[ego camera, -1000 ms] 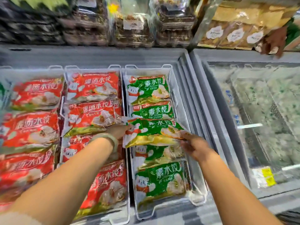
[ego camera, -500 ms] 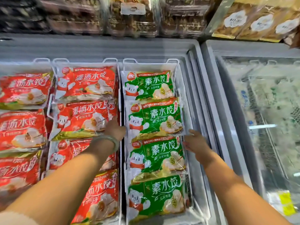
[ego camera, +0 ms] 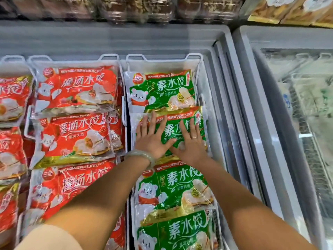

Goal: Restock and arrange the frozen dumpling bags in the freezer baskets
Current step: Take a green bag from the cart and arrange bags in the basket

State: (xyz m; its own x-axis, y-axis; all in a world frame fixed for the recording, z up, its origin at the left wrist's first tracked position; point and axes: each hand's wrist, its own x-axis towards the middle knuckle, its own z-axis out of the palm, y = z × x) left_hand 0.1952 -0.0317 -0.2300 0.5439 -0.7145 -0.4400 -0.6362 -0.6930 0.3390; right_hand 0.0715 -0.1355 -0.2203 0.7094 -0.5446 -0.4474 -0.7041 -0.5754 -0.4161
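Green dumpling bags lie in a row in the right white wire basket (ego camera: 163, 57). The second green bag (ego camera: 180, 117) from the back lies under both my palms. My left hand (ego camera: 152, 138) rests flat on its left half, fingers spread, a pale bangle on the wrist. My right hand (ego camera: 191, 142) rests flat on its right half, a ring on one finger. Neither hand grips anything. Another green bag (ego camera: 162, 91) lies behind, and a green bag (ego camera: 174, 190) lies in front. Red dumpling bags (ego camera: 77, 87) fill the middle basket (ego camera: 109, 56).
More red bags (ego camera: 10, 98) fill a basket at the far left. To the right stands a second chest freezer with a frosted sliding glass lid (ego camera: 306, 109). Clear boxes of food (ego camera: 137, 8) sit on the shelf behind the freezer.
Both hands moved from the edges of the green bag onto its top and now lie flat on it. The bag, lifted a second ago, now lies in the row.
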